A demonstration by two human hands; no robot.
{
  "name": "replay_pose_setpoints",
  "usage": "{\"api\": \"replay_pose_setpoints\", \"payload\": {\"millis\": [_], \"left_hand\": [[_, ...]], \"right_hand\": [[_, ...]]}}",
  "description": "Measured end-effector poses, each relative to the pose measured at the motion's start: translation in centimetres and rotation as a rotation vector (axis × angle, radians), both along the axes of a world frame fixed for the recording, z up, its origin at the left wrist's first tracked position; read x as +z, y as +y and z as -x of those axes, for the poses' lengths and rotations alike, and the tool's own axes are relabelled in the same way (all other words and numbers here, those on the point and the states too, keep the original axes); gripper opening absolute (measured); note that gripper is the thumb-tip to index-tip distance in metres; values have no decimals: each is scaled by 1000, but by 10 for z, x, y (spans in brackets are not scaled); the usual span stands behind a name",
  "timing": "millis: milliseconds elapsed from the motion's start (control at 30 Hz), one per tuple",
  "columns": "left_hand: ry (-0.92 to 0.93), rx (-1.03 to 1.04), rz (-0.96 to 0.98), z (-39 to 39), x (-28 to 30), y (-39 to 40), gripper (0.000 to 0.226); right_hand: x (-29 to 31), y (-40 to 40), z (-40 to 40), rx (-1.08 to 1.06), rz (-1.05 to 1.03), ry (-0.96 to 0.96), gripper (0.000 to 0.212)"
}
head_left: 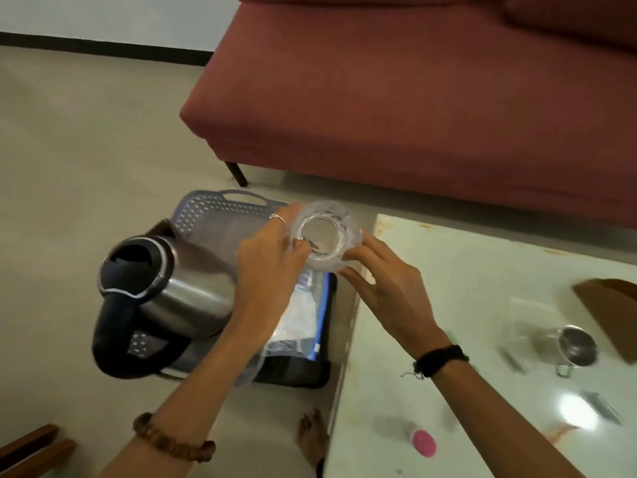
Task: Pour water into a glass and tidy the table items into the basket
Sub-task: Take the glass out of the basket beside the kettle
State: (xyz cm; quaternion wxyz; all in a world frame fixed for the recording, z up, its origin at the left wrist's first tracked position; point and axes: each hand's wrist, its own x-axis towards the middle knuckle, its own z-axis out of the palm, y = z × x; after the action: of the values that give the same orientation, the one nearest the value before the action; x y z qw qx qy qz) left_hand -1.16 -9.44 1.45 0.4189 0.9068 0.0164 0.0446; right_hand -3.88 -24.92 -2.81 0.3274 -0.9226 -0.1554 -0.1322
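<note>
Both hands grasp the clear glass (325, 236), left hand (272, 267) and right hand (389, 291) on opposite sides of it, held over the basket (220, 210) on the floor off the worktop's (448, 270) left edge. Kettle (165, 288) already lies in basket. Metal cup (575, 346) and pink item (422, 441) still on worktop, so tidying looks partly done; water in glass unclear.

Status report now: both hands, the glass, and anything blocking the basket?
Left hand and right hand both grip the glass above the basket. Kettle already in basket. Nothing blocks.
</note>
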Motion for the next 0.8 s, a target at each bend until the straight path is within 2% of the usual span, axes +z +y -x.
{"api": "replay_pose_setpoints", "payload": {"millis": [133,267,400,600,800], "left_hand": [[131,-94,185,51,-4,-78,40],[284,-223,232,89,-26,-150,42],[442,-263,282,121,-49,-201,41],[647,-253,319,153,-82,-239,42],[748,-231,293,179,-108,-257,43]], "right_hand": [[11,-76,72,-142,99,5,25],[-1,-145,131,-243,102,110,20],[-26,-194,174,-297,145,212,19],[-61,-229,217,-340,182,313,18],[-93,-240,247,-358,192,364,24]]}}
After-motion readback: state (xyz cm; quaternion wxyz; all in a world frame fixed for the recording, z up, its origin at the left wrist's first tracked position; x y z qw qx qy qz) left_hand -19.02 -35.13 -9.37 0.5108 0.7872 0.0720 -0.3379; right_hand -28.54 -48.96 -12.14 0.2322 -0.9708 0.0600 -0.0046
